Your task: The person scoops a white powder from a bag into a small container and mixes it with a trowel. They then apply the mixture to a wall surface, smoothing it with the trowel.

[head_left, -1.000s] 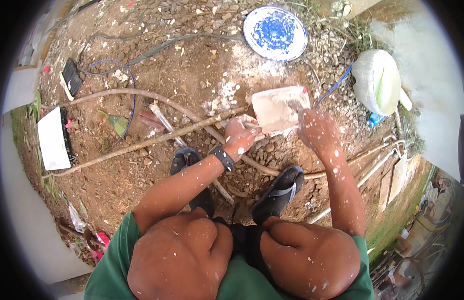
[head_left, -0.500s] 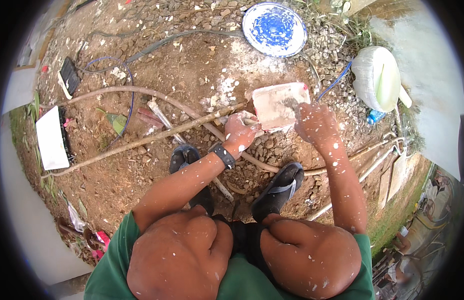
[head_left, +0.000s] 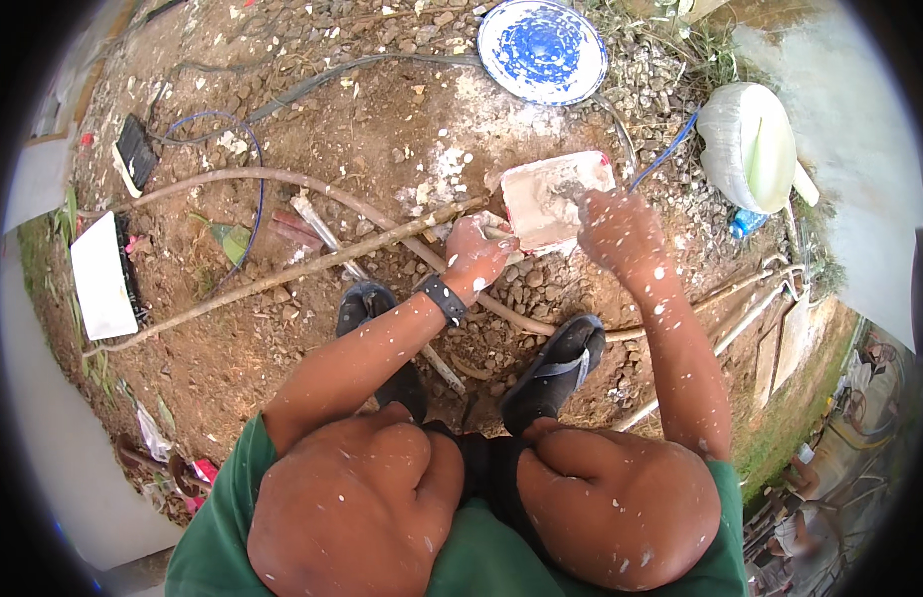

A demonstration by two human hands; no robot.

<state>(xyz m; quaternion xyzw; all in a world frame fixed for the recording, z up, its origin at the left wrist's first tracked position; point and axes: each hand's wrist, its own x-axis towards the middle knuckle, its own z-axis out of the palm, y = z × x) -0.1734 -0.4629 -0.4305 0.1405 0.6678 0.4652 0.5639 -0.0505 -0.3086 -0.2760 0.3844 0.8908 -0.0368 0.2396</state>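
Left grip (head_left: 478,254) pinches a handle (head_left: 498,233) at the tray's (head_left: 549,247) eight o'clock, seemingly steadying it; right grip (head_left: 624,234), at four o'clock, curls round a tool (head_left: 567,206), apparently to reach the paste (head_left: 537,199).

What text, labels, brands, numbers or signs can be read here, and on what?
No readable text anywhere.
Tray with red-marked rim: smeared with pale paste, nothing legible.
Blue-and-white disc: blotchy colour, no readable lettering.
Black wristband: too small to tell.
Blue plastic item: too small and blurred to tell.
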